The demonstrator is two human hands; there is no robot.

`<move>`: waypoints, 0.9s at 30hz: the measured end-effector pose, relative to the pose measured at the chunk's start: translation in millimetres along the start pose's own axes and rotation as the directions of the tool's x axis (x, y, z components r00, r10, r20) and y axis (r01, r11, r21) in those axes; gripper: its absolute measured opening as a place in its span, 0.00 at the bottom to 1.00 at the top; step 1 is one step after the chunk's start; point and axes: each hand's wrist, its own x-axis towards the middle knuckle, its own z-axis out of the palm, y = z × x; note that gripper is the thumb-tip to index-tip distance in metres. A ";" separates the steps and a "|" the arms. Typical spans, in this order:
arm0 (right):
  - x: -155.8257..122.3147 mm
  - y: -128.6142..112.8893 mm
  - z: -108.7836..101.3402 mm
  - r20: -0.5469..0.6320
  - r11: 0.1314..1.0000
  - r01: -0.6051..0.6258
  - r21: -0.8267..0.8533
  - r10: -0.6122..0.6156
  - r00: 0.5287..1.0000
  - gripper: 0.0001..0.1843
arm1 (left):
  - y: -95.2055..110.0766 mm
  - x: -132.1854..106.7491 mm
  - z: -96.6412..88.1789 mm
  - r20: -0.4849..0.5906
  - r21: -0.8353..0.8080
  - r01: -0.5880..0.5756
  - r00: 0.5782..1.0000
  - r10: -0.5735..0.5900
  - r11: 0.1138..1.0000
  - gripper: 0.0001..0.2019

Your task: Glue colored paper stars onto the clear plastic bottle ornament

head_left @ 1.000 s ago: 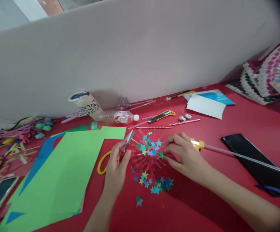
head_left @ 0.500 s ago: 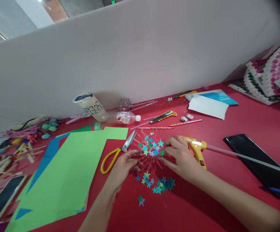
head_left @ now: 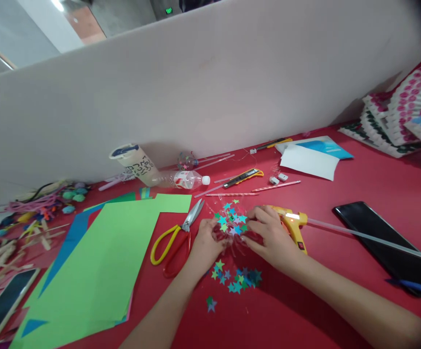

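Between my hands is a clear plastic piece [head_left: 232,224] cut into thin strips that fan out, with blue, green and purple paper stars on it. My left hand [head_left: 207,245] is closed on its left side, fingertips on the strips. At its right edge, my right hand [head_left: 271,236] has curled fingers gripping the strips. The exact fingertip contact is partly hidden. Loose paper stars [head_left: 237,281] lie in front of the piece. Just left of my left hand are scissors [head_left: 177,235] with one yellow and one red handle. Behind my right hand sits a yellow glue gun [head_left: 294,225].
Green paper sheets [head_left: 94,261] cover the left side. Further back are a plastic bottle [head_left: 190,180], a box cutter [head_left: 243,178], striped pencils [head_left: 232,194] and a white cup [head_left: 137,165]. A black phone [head_left: 378,242] lies right, under the long glue stick [head_left: 363,235].
My left hand has moved right and closed on the strips, uncovering the scissors' red handle. My right hand stays at the other side of the piece. The view has shifted slightly.
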 end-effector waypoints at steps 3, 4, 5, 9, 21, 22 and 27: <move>0.0 0.1 -1.2 -0.016 1.000 -0.011 0.010 0.011 1.000 0.05 | 7.2 2.8 3.1 -0.030 0.031 -0.025 0.999 0.026 0.999 0.14; 0.0 0.0 -1.7 -0.019 1.000 -0.013 0.009 0.014 1.000 0.05 | 8.6 3.6 3.8 -0.034 0.033 -0.023 0.999 0.024 0.999 0.13; 0.1 -0.1 -2.1 -0.020 1.000 -0.017 0.006 0.017 1.000 0.05 | 9.4 4.3 4.3 -0.037 0.032 -0.016 0.999 0.017 0.999 0.12; 0.1 -0.2 -2.2 -0.010 1.000 -0.025 -0.001 0.025 1.000 0.05 | 7.8 6.1 5.2 -0.014 0.001 0.027 1.000 -0.027 1.000 0.12; 5.3 -20.8 -19.8 -0.065 0.992 0.034 0.120 -0.026 0.998 0.04 | 5.4 -17.0 -3.2 0.182 -0.376 0.119 0.982 -0.052 0.919 0.26; 6.8 -25.3 -25.9 -0.076 0.991 0.052 0.124 -0.043 0.996 0.04 | 1.6 -19.0 -5.6 0.181 -0.395 0.122 0.982 -0.054 0.911 0.26; 12.8 -44.0 -54.5 -0.109 0.982 0.139 0.131 -0.125 0.986 0.04 | -17.3 -27.3 -19.9 0.099 -0.404 0.098 0.993 -0.063 0.910 0.14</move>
